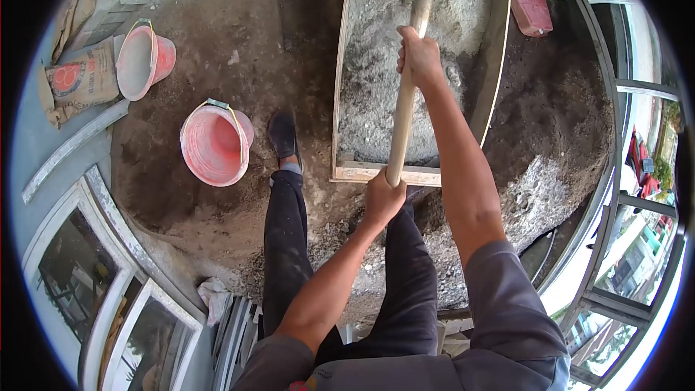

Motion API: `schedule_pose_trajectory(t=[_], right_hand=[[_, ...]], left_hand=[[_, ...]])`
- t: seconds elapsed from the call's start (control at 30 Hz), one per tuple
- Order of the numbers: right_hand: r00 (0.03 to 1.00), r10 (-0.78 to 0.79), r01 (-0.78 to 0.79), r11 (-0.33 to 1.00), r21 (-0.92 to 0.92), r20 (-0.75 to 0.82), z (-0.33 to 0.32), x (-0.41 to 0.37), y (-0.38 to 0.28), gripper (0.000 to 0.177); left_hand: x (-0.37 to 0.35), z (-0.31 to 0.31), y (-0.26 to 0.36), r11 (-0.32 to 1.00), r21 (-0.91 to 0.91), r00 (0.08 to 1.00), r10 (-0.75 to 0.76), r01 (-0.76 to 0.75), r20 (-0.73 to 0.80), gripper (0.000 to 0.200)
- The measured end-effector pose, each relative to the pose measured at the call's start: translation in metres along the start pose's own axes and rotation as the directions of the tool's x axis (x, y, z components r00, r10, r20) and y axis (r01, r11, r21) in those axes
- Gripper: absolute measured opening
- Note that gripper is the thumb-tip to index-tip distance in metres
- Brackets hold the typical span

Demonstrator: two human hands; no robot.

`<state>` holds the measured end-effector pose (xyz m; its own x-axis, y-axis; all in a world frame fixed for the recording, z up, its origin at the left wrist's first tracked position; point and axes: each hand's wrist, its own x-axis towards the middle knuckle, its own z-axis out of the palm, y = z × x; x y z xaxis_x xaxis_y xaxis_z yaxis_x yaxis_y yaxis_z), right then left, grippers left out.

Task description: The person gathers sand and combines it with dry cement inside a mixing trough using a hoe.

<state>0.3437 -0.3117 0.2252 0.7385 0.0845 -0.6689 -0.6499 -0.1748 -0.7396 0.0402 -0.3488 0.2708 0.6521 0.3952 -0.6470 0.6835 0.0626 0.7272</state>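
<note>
"How do our fingers sit?"

"Curled round one hoe (405,112): our right hand (423,58) higher on the handle, our left hand (384,199) at its near end."

"And its head?"

"At the far part of one wooden trough (362,173), at the grey mix (373,101); we can't tell how deep."

"What else do we count?"

"Two pink buckets (247,127) on our left, one red container (532,11) right of the trough."

"Room?"

"Side boards flank the hoe; dirt floor (210,36) lies open between buckets and trough."

"Around us?"

"White window frames (106,226), left."
</note>
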Motion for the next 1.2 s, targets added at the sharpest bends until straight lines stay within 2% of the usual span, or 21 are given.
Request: schedule_pose_trajectory(t=[0.1, 0.13, 0.23, 0.3, 0.37, 0.47, 0.5, 0.53, 0.57, 0.63, 0.67, 0.73, 0.77, 0.8, 0.83, 0.93, 1.0, 1.03, 1.1, 1.17, 1.2], right_hand=[[0.976, 0.217, -0.207, 0.953, -0.223, 0.022, 0.012, 0.02, 0.068, 0.039], [0.978, 0.206, -0.194, 0.949, -0.249, 0.02, 0.018, 0.019, 0.08, 0.04], [0.981, 0.196, -0.187, 0.942, -0.279, 0.006, 0.02, -0.02, 0.077, 0.042], [0.981, 0.195, -0.188, 0.952, -0.243, 0.005, 0.007, -0.058, 0.061, 0.043], [0.982, 0.184, -0.187, 0.944, -0.272, -0.035, -0.003, -0.1, 0.041, 0.037], [0.985, 0.14, -0.151, 0.983, -0.108, -0.105, -0.007, -0.129, -0.005, 0.028], [0.997, 0.059, -0.063, 0.994, -0.086, -0.049, -0.008, -0.126, -0.028, 0.029], [0.996, 0.034, -0.043, 0.993, -0.107, -0.087, -0.005, -0.115, -0.046, 0.03], [0.999, -0.022, 0.02, 0.998, -0.067, -0.029, -0.004, -0.098, -0.059, 0.031], [0.998, -0.003, 0.002, 1.0, -0.012, -0.059, 0.004, -0.052, -0.065, 0.033], [0.997, 0.043, -0.047, 0.997, -0.054, -0.067, 0.006, -0.029, -0.057, 0.033], [0.992, 0.125, -0.128, 0.988, -0.09, -0.035, 0.006, 0.018, -0.003, 0.035], [0.981, 0.19, -0.193, 0.976, -0.106, -0.038, -0.002, 0.021, 0.039, 0.037], [0.976, 0.216, -0.217, 0.968, -0.123, -0.026, -0.011, 0.012, 0.077, 0.037], [0.976, 0.219, -0.217, 0.966, -0.144, -0.004, -0.014, 0.004, 0.092, 0.037], [0.972, 0.234, -0.234, 0.963, -0.132, -0.02, -0.034, -0.051, 0.079, 0.035], [0.983, 0.181, -0.18, 0.976, -0.122, 0.0, -0.053, -0.078, 0.043, 0.033], [0.99, 0.135, -0.137, 0.988, -0.077, -0.031, -0.064, -0.088, 0.025, 0.034], [0.998, 0.016, -0.022, 0.996, -0.092, -0.063, -0.088, -0.094, -0.022, 0.033], [0.993, -0.055, 0.049, 0.997, -0.067, -0.103, -0.112, -0.067, -0.049, 0.031], [0.993, -0.059, 0.053, 0.997, -0.06, -0.105, -0.122, -0.05, -0.056, 0.031]], left_hand=[[-0.011, -0.003, -0.017, 0.98, -0.024, 0.98, -0.197, 0.198, 0.037, 0.013], [-0.017, -0.006, -0.023, 0.965, -0.035, 0.965, -0.257, 0.259, 0.05, 0.015], [-0.046, -0.015, -0.011, 0.97, -0.068, 0.972, -0.232, 0.233, 0.025, 0.015], [-0.075, -0.024, 0.002, 0.952, 0.019, 0.947, -0.307, 0.307, 0.093, 0.018], [-0.109, -0.02, -0.023, 0.98, 0.015, 0.978, -0.198, 0.197, 0.062, 0.019], [-0.113, -0.029, -0.017, 0.995, 0.038, 0.99, -0.099, 0.095, 0.102, 0.021], [-0.101, -0.028, -0.005, 0.999, 0.028, 0.995, -0.037, 0.035, 0.097, 0.021], [-0.084, -0.027, 0.009, 0.999, -0.013, 0.994, -0.034, 0.035, 0.108, 0.02], [-0.063, -0.028, 0.022, 0.998, -0.046, 0.993, -0.029, 0.035, 0.115, 0.02], [-0.021, -0.025, 0.035, 0.999, -0.048, 0.996, -0.005, 0.009, 0.095, 0.018], [-0.007, -0.023, 0.038, 1.0, -0.012, 1.0, -0.003, 0.003, 0.03, 0.018], [0.006, -0.013, 0.022, 0.997, 0.003, 0.996, -0.078, 0.078, 0.043, 0.015], [-0.002, -0.004, -0.001, 0.994, 0.02, 0.992, -0.105, 0.104, 0.068, 0.012], [-0.019, 0.006, -0.022, 0.981, -0.024, 0.975, -0.19, 0.194, 0.116, 0.009], [-0.031, 0.006, -0.024, 0.971, -0.028, 0.968, -0.233, 0.237, 0.092, 0.009], [-0.073, 0.015, -0.025, 0.977, 0.025, 0.975, -0.211, 0.21, 0.071, 0.013], [-0.096, 0.033, -0.024, 0.989, 0.077, 0.991, -0.126, 0.123, 0.037, 0.013], [-0.101, 0.042, -0.018, 0.991, 0.079, 0.991, -0.112, 0.106, 0.076, 0.014], [-0.092, 0.066, 0.008, 0.997, 0.062, 0.997, -0.046, 0.041, 0.068, 0.018], [-0.06, 0.088, 0.024, 0.999, 0.021, 0.995, 0.041, -0.043, 0.09, 0.024], [-0.039, 0.098, 0.028, 0.999, 0.024, 0.992, 0.032, -0.035, 0.126, 0.025]])
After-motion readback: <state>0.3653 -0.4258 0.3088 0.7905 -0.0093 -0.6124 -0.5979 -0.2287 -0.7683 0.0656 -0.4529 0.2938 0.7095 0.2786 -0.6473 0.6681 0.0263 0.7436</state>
